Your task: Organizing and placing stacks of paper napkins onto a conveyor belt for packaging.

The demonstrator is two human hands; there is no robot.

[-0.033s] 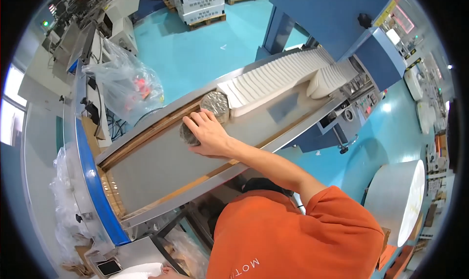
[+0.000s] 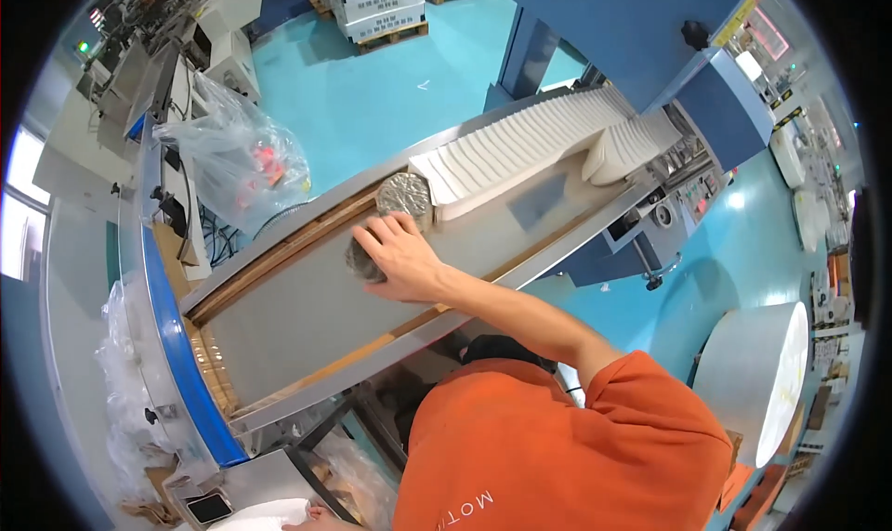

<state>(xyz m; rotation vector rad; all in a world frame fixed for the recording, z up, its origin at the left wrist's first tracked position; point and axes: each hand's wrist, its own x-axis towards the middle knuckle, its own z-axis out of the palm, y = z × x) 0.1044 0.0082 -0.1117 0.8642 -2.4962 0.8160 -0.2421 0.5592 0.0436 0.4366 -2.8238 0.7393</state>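
Note:
My right hand (image 2: 401,260) reaches out over a long metal trough (image 2: 307,317) and lies on top of a dark grey round piece (image 2: 358,263), with its fingers curled over it. Just beyond the fingertips a silvery foil-covered disc (image 2: 404,196) stands on edge. It sits against the end of a long row of white flat pieces (image 2: 520,145) packed upright along the trough. Only a sliver of my left hand (image 2: 314,518) shows at the bottom edge, beside a white object (image 2: 265,514). Its fingers are hidden.
A blue machine housing (image 2: 641,39) rises over the far end of the row. A clear plastic bag (image 2: 232,164) hangs left of the trough, and a blue rail (image 2: 177,345) runs beside it. A big white roll (image 2: 757,378) stands at right on the teal floor (image 2: 372,104).

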